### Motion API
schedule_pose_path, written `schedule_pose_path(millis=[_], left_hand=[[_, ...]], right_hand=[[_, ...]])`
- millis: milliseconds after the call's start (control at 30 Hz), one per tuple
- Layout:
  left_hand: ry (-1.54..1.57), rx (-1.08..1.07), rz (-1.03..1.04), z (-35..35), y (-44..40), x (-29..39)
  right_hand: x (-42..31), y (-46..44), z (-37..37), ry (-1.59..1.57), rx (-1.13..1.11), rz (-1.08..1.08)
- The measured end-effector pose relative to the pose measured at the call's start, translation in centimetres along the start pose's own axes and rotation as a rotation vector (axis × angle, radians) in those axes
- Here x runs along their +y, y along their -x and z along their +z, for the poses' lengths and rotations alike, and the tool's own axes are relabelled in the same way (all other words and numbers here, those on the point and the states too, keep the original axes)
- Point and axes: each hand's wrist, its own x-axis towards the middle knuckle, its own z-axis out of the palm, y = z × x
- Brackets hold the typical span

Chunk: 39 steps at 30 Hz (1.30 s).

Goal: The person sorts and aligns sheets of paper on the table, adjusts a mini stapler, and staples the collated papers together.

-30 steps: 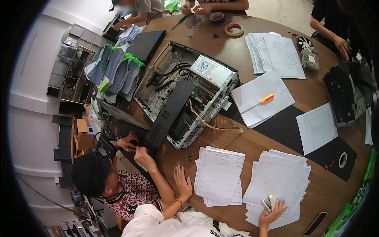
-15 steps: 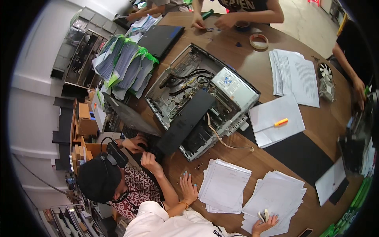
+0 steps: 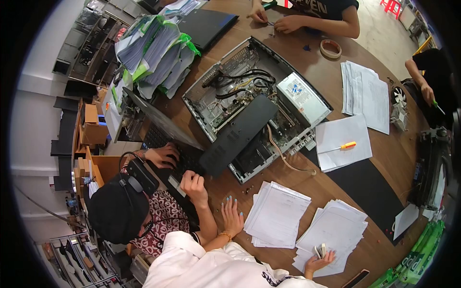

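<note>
My left hand lies flat on the brown table, fingers stretched and apart, beside the left paper stack. It holds nothing. Tiny dark screws or bits lie just beyond its fingers. Over the right paper stack, my right hand is closed around a small pale stapler, its two arms apart. The fingers partly cover the stapler, so its full shape is hidden. A phone lies near the table edge by my right hand.
An open computer case stands mid-table, a black panel across it. A person at my left uses a laptop. A screwdriver lies on paper. Tape and bundled papers stand farther off. Other people work opposite and at right.
The view has shifted slightly, moving the case up and right in frame. My hands keep their places. At right, a co-worker's hand now shows a green-handled screwdriver more clearly.
</note>
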Motion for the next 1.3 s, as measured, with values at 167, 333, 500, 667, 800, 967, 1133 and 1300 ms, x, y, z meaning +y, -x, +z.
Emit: schedule_pose_path(millis=[167, 333, 500, 667, 800, 967, 1133, 1300], left_hand=[[-0.004, 0.009, 0.005, 0.0, -0.1, -0.1], [-0.050, 0.006, 0.003, -0.1, -0.1, 0.1], [-0.063, 0.004, 0.008, -0.2, -0.1, 0.1], [-0.038, 0.001, -0.020, -0.1, 0.3, 0.0], [-0.003, 0.024, -0.003, -0.2, 0.0, -0.2], [0.046, 0.084, 0.010, 0.1, 0.6, -0.1], [0.067, 0.125, 0.016, -0.3, 0.7, -0.3], [0.111, 0.197, 0.045, -1.4, 0.6, -0.1]], right_hand=[[1.1, 0.6, -0.8, 0.043, -0.007, -0.012], [2.4, 1.2, -0.8, 0.081, 0.046, 0.016], [2.3, 1.4, -0.7, 0.091, 0.044, 0.039], [3.1, 1.7, -0.2, 0.113, 0.064, 0.023], [3.2, 1.4, 0.1, 0.080, 0.133, 0.004], [3.5, 0.0, -0.4, 0.072, 0.220, -0.113], [0.4, -3.2, -2.3, 0.057, 0.118, -0.102], [-17.4, -11.3, -3.1, -0.823, -0.120, 0.037]])
